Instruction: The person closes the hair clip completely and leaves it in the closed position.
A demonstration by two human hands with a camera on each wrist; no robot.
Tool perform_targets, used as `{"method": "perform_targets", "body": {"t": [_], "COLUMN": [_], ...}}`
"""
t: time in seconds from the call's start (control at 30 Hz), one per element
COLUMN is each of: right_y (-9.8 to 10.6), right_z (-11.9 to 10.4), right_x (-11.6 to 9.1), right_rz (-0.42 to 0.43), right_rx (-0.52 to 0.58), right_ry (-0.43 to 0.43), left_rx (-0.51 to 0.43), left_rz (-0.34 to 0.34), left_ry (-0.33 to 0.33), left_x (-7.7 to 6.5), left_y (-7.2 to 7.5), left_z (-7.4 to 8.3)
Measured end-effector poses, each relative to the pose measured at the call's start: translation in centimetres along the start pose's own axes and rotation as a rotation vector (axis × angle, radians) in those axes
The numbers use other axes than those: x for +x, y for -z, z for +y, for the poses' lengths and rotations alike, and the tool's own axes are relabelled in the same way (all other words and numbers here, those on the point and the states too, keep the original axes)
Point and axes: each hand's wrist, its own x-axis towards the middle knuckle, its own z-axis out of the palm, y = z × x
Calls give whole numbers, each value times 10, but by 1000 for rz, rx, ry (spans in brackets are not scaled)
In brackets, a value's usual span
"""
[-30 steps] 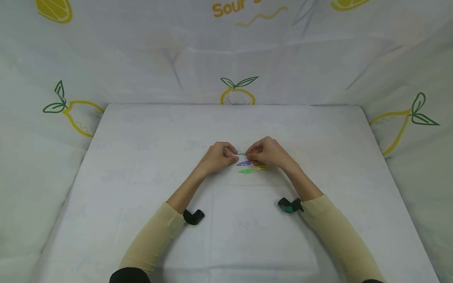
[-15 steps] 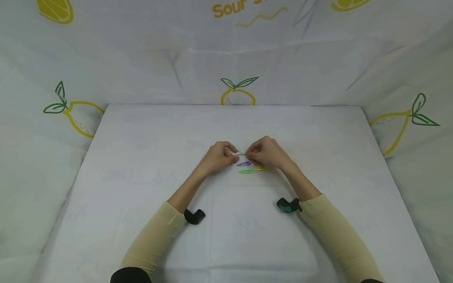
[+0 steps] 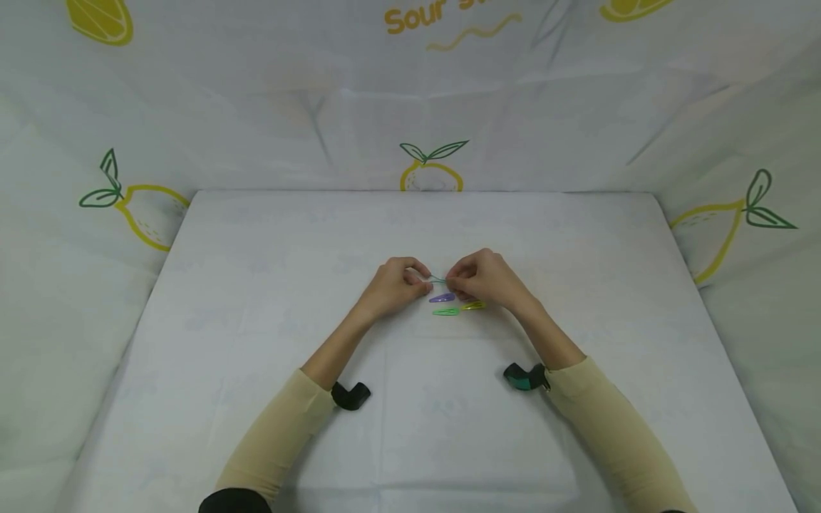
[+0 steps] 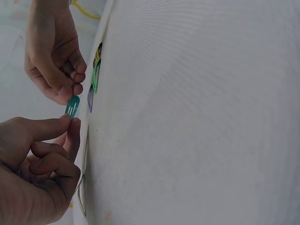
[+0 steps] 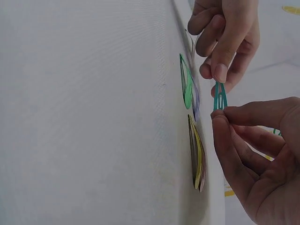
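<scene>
Teal clip (image 4: 75, 101) spans the gap: left hand (image 3: 399, 286) pinches its left end, right hand (image 3: 485, 276) its right; purple clip (image 3: 442, 298), green clip (image 3: 445, 312) lie nearer.

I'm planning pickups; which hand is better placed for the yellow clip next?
Probably the right hand: the yellow clip lies nearer to it than to the left hand. Both pinch the teal clip, so the right must first let go.

Orange lettering "Sour" (image 3: 413, 16) stands on the white backdrop (image 3: 237, 114).
</scene>
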Motion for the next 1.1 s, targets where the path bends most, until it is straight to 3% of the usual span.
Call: {"method": "perform_targets", "body": {"t": [0.2, 0.73, 1.1], "right_y": [-1, -2, -2], "right_z": [-2, -6, -4], "right_x": [-1, -8, -7], "right_rz": [11, 33, -37], "right_rx": [1, -41, 44], "right_ry": [8, 141, 173], "left_rx": [-18, -59, -54], "left_rz": [7, 14, -4], "left_ry": [-8, -71, -103], "left_x": [-3, -7, -8], "left_y": [3, 9, 9], "left_z": [1, 3, 5]}}
